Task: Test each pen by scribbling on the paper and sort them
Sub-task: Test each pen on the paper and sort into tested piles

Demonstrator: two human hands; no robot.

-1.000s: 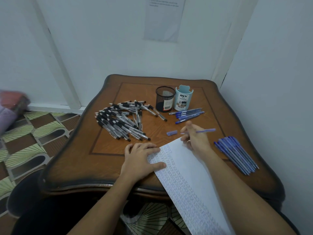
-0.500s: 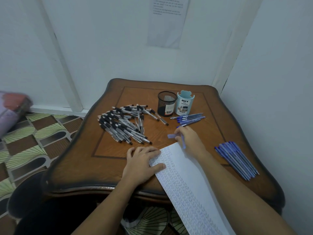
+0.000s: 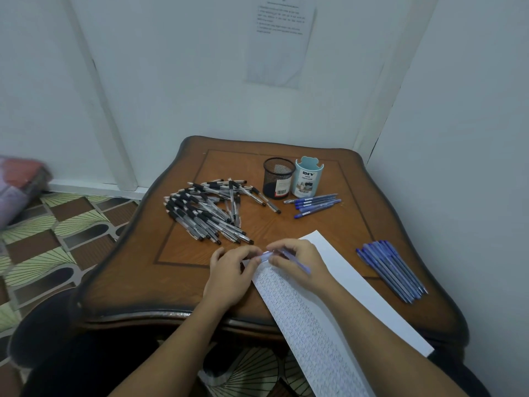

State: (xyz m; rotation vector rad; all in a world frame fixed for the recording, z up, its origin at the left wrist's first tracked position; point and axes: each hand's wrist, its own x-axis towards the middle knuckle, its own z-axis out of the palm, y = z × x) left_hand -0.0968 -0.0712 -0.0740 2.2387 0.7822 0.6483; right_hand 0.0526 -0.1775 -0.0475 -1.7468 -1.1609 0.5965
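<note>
Head view. Scribbled paper (image 3: 329, 310) overhangs the near table (image 3: 186, 282) edge. At its far-left corner, right hand (image 3: 297, 255) fingers pinch a blue pen (image 3: 304, 268), long axis left-right. Left hand (image 3: 229, 273) fingers pinch the cap (image 3: 265, 255) at its left end; seated or not, cannot tell. Sorted blue pens (image 3: 392, 270) lie right.

A brown wooden bench (image 3: 183, 285) stands in a corner of pale walls (image 3: 177, 81), with a printed sheet (image 3: 279, 44) stuck up and a patterned floor (image 3: 57, 224)
</note>
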